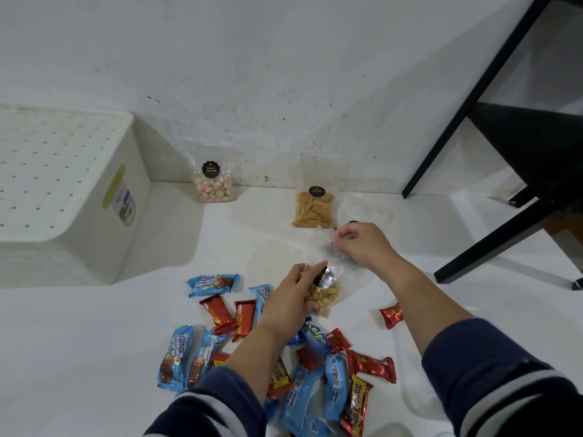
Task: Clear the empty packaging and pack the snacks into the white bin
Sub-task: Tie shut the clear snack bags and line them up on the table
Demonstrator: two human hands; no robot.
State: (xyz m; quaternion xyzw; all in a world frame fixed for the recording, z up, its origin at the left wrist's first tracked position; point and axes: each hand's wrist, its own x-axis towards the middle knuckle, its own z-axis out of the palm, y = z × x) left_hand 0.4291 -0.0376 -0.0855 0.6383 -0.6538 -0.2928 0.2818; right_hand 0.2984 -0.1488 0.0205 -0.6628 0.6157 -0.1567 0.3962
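My left hand [295,293] grips the lower part of a clear bag of pale snacks [326,296] on the white floor. My right hand [359,242] pinches the bag's crinkled clear top. The white bin [79,197] lies upside down at the left, its dotted base facing up. Against the wall stand a clear bag of pastel biscuits [214,181] and a clear bag of yellow sticks [314,206]. Several blue and red wrapped bars [315,367] lie scattered under my forearms. An empty clear wrapper [367,209] lies beside the yellow sticks.
A black chair [520,152] stands at the right, its legs reaching down to the floor near my right arm. One red bar [391,315] lies apart at the right. The white wall runs along the back.
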